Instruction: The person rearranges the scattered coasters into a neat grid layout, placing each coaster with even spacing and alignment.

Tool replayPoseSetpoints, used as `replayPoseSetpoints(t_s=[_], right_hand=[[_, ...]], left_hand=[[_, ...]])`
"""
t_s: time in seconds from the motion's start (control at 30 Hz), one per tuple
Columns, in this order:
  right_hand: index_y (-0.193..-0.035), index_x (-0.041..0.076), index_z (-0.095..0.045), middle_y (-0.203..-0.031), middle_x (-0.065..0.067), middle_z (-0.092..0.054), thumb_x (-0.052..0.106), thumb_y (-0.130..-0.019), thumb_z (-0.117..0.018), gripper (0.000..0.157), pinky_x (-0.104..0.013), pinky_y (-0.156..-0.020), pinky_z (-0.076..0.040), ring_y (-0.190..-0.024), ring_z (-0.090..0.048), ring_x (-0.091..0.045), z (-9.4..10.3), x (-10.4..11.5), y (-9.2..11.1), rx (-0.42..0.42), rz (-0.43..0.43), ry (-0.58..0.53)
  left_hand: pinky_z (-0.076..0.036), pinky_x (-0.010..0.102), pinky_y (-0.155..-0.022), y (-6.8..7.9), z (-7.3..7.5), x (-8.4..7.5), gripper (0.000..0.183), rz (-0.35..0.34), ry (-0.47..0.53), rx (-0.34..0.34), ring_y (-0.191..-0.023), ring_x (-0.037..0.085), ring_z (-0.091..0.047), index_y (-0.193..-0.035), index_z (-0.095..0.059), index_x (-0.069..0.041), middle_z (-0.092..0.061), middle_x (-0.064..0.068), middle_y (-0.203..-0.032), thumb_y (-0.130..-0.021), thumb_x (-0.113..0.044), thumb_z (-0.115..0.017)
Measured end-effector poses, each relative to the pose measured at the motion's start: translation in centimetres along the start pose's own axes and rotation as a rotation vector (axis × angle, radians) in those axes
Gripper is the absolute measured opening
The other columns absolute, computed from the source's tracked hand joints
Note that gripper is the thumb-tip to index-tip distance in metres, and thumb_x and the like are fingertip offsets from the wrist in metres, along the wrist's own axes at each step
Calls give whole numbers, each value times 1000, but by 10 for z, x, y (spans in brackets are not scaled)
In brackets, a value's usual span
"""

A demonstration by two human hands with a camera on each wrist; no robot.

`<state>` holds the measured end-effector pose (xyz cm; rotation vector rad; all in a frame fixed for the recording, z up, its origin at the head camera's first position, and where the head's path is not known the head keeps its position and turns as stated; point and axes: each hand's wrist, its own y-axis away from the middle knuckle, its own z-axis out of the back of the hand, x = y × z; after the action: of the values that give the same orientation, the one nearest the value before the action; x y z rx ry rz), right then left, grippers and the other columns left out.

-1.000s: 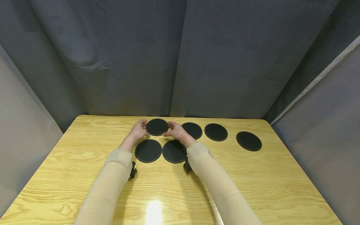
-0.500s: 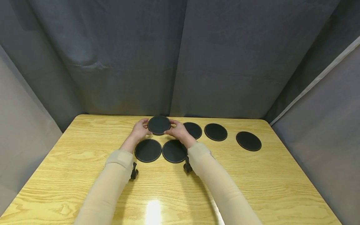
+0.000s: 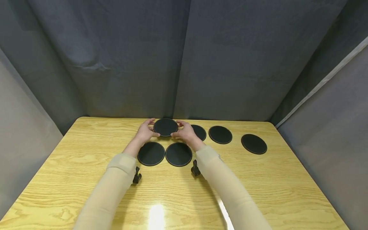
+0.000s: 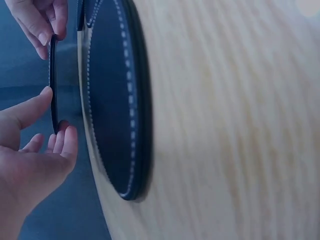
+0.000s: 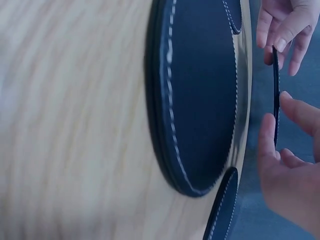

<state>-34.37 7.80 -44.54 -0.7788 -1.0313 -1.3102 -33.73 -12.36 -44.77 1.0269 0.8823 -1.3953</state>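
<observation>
Both my hands hold one round black coaster with a stitched rim, near the back edge of the table. My left hand pinches its left edge, thumb on the upper face and fingers beneath. On the opposite edge, my right hand grips it the same way. The wrist views show this coaster edge-on, raised off the tabletop. Just in front of it, two more black coasters lie flat side by side, a left one and a right one, their rims meeting or nearly so.
To the right lie three other coasters: one partly hidden by my right hand, a second beside it, and a third farther off. The wooden table ends at a grey curtain behind.
The held coaster has risen and shifted right, with both hands moving along with it. My right forearm has moved off the right front coaster, which now shows whole. The lying coasters have stayed put.
</observation>
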Motion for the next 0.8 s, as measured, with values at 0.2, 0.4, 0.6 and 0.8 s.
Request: replayPoseSetpoints(t_s=[0.2,0.4,0.6,0.8], right_hand=[[-138,4,-46,-123,-16,-54,10,-71,-82,77,-33,-90,-46,-106,-53,-27,10,10,9,-26,41,139],[-139,7,-46,-126,-16,-54,12,-72,-82,76,-36,-92,-45,-109,-53,-28,18,13,14,12,72,180],[-141,8,-44,-129,-15,-52,12,-74,-80,75,-27,-75,-48,-93,-56,-22,27,19,22,58,52,182],[-143,7,-39,-124,-15,-54,10,-76,-78,78,-26,-78,-50,-91,-58,-19,39,24,31,94,30,115]], left_hand=[[-46,24,-75,5,1,-12,85,-36,-6,14,-111,31,-51,-144,-35,-6,-42,18,-135,-71,11,-74],[-48,31,-83,10,1,-22,84,-42,-36,31,-116,34,-48,-144,-36,-5,-41,20,-134,-71,10,-75],[-48,36,-89,15,1,-33,84,-53,-97,48,-116,32,-49,-143,-38,-5,-40,18,-134,-69,3,-79],[-49,37,-91,24,-1,-47,85,-49,-92,91,-117,32,-50,-143,-37,-2,-41,17,-138,-70,2,-80]])
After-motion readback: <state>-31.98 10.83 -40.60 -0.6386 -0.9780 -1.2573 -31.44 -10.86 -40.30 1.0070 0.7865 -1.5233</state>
